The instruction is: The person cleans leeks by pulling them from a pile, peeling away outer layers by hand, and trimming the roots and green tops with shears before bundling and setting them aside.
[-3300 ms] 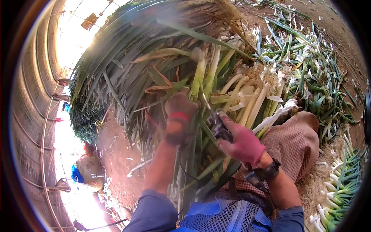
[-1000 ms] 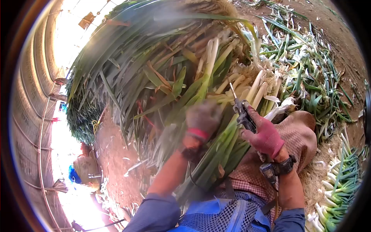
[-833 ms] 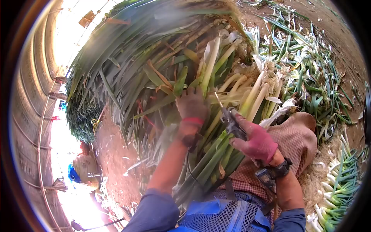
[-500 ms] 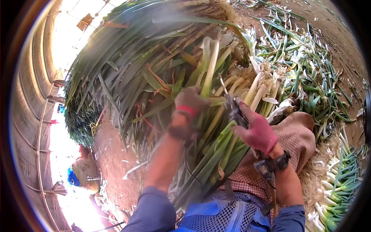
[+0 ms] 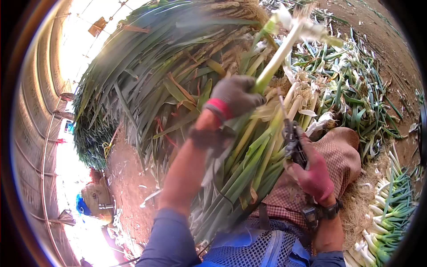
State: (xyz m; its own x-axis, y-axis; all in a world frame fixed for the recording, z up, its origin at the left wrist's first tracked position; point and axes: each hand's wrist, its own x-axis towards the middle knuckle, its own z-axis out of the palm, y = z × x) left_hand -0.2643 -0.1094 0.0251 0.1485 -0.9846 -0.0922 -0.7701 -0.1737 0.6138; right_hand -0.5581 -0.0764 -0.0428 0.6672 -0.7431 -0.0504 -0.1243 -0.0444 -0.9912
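My left hand, in a grey glove with a red cuff, is closed around a leek. The leek's pale root end points up and to the right, blurred by motion. In my right hand, wearing a pinkish-red glove, is a metal air gun with a thin nozzle pointing upward. The nozzle tip is apart from the held leek. Below both hands, more leeks lie across my lap, over a checked cloth.
A big pile of leeks rises on the left. Stripped leaves are heaped at the right on brown soil. Cleaned leeks lie in a row at lower right, beside stringy root scraps. A thin cable hangs near my left forearm.
My left hand has moved up and to the right with the leek, whose root end now swings over toward the stripped leaves. My right hand has moved down and right with the air gun.
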